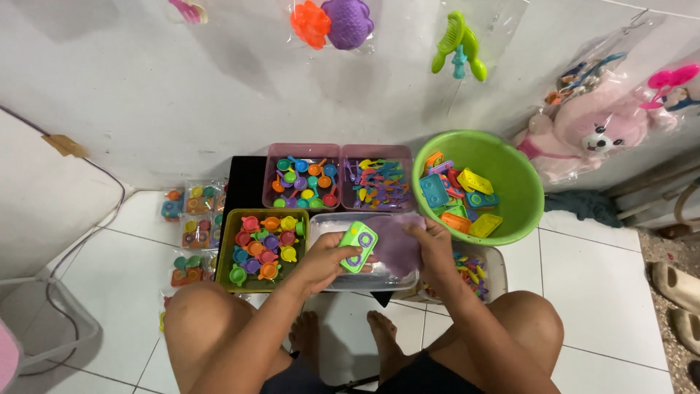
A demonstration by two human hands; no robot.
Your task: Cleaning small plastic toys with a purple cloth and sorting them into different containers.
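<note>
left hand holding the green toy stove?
Yes, the left hand grips the small green toy stove over the clear bin, while the right hand holds a purple piece.

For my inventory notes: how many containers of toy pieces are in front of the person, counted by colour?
Pink bins: 2
Olive-green tray: 1
Clear tubs: 2, the right one mostly hidden
Green basin: 1
Total: 6
</note>
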